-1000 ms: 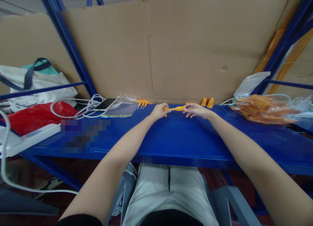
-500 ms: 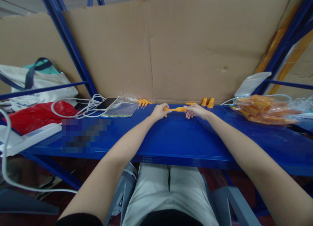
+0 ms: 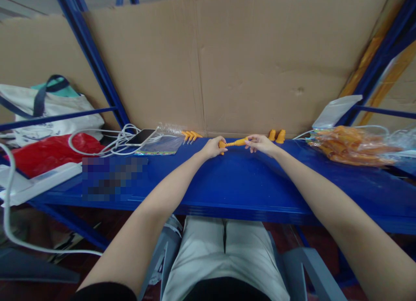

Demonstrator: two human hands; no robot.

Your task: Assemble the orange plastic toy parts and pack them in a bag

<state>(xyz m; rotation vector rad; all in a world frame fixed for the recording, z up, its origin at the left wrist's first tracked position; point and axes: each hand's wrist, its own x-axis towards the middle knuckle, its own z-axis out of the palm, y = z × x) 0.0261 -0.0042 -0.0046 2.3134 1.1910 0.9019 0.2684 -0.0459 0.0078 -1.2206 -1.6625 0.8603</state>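
My left hand (image 3: pixel 215 147) is closed around the T-shaped orange handle of a threaded orange plastic shaft (image 3: pixel 230 144). The shaft runs to the right, tilted slightly up, and ends in a smoother, thicker orange section (image 3: pixel 241 142). My right hand (image 3: pixel 261 145) pinches that far end between thumb and forefinger, with the other fingers loosely curled below. Whether the thicker section is a separate piece I cannot tell. Left of my hands lie several orange T-handled corkscrews (image 3: pixel 191 136) with metal spirals. Two orange bell-shaped pieces (image 3: pixel 276 136) stand just beyond my right hand.
The blue shelf (image 3: pixel 234 184) has cardboard (image 3: pixel 260 67) along its back. On the left are a phone (image 3: pixel 141 137), white cables, a clear plastic bag (image 3: pixel 162 145), a red bag (image 3: pixel 55 151) and a power strip (image 3: pixel 42 184). Bagged orange parts (image 3: pixel 351 147) lie on the right.
More of the threaded shaft shows between my hands. The thicker orange section has tilted up at its right end and is more covered by my right hand.
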